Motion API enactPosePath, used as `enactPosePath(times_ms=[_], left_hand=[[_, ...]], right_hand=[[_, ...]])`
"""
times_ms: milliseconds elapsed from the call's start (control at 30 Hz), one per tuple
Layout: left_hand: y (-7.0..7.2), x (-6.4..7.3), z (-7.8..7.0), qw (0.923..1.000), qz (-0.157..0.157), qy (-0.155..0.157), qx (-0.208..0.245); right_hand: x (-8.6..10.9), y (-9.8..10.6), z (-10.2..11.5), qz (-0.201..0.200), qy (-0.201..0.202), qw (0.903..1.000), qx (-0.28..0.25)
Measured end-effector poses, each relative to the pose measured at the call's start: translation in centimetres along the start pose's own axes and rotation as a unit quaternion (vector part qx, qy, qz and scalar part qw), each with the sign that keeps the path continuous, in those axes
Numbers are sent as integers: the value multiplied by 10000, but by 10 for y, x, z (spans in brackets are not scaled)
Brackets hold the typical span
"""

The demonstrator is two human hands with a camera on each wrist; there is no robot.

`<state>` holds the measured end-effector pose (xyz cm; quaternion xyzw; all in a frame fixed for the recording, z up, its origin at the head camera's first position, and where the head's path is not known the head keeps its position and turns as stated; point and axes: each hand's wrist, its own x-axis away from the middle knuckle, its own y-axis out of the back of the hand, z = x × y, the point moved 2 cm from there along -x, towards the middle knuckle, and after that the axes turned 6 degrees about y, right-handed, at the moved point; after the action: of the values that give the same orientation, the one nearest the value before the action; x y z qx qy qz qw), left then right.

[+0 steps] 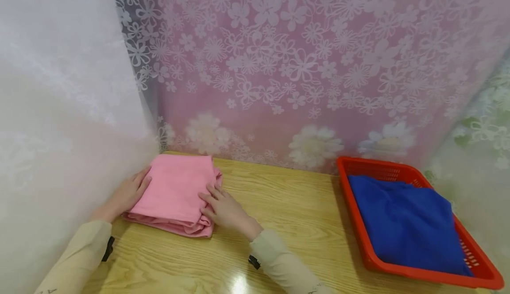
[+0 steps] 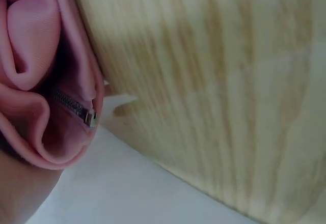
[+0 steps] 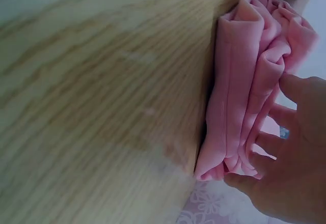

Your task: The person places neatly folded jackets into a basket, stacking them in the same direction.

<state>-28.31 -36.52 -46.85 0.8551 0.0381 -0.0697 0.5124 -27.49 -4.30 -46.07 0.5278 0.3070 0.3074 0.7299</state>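
Note:
A folded pink garment [image 1: 175, 187] lies in a thick square stack on the wooden table, near the left curtain. My left hand [image 1: 129, 193] rests along its left edge, fingers extended; in the left wrist view a zipper end [image 2: 76, 109] shows inside the pink folds [image 2: 33, 30]. My right hand [image 1: 226, 208] touches the right edge, its spread fingers on the top and side. From the right wrist, the garment's layered side [image 3: 239, 86] shows, with the fingertips of that hand [image 3: 295, 152] against the upper folds.
To the right stands a red plastic basket [image 1: 360, 236] with blue cloth [image 1: 406, 223] inside. A pink floral curtain [image 1: 255, 86] hangs behind the wooden table [image 1: 287, 196], and a pale curtain [image 1: 71, 108] closes in the left side.

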Motion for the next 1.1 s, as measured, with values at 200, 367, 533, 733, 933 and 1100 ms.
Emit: enactPosePath(times_ms=[200,367,533,733,933,1100], left_hand=[[-2,3,1,10000,58,50,36],[-3,3,-1,10000,33,73,-43],[-8,4,-2,9999,29,78,-116],[-19,3,2,9993,-79,14,-377],[-22,5,-8,9984,-141,-62,-549],[-21,9,-24,9976,-120,63,-674]], right_hand=[[2,-5,0,370,-212,9989,177],[4,-5,-2,404,-307,9987,75],[6,-4,0,406,-433,9982,-50],[12,-3,0,428,-571,9974,56],[19,-2,-2,466,-571,9971,164],[24,0,-3,491,-644,9966,130]])
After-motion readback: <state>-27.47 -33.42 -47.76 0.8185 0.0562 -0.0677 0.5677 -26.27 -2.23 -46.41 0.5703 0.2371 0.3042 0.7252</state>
